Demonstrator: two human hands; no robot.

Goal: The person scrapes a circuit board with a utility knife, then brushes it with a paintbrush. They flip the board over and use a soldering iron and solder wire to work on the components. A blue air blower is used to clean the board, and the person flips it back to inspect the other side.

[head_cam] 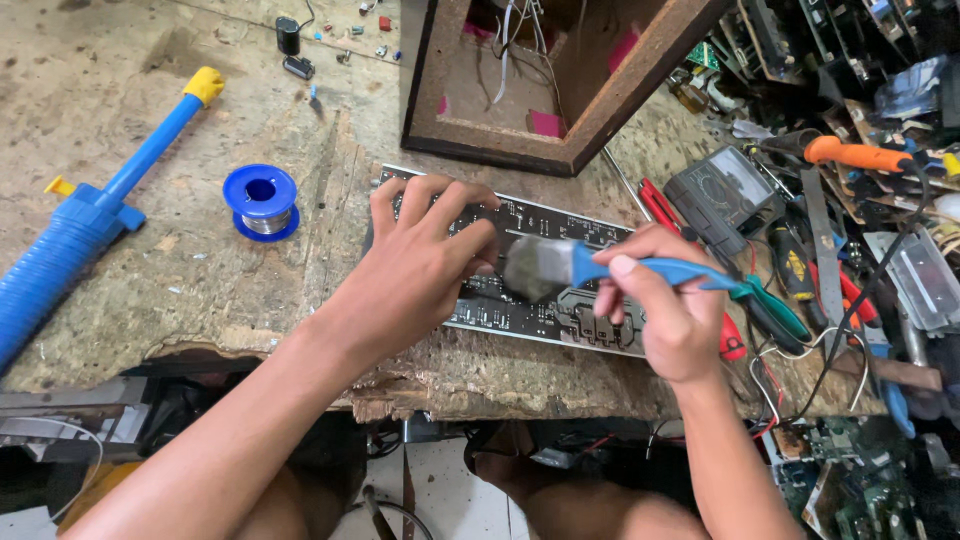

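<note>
While the right hand (pixel 668 318) closed around the blue handle of a brush (pixel 590 266), thumb on top and fingers curled beneath, the grey bristles pointed left and sat just over the circuit board (pixel 535 300). Left hand (pixel 425 262) lay flat on the board's left half, fingers spread toward its far edge, pressing down rather than gripping anything. Board itself: long, narrow, dark, with pale printed tracks and a row of small parts along the near edge; it lay on the worn wooden bench (pixel 150 290) close to the front lip. Beyond the board stood a rusty brown open box (pixel 560 120). Left of the board, a blue spool of solder wire (pixel 261 200), and farther left a blue desoldering pump (pixel 90 215) with a yellow tip. Right of the board, a grey multimeter (pixel 725 190), red-handled pliers (pixel 660 205), and an orange-handled tool (pixel 860 155) among the clutter.
</note>
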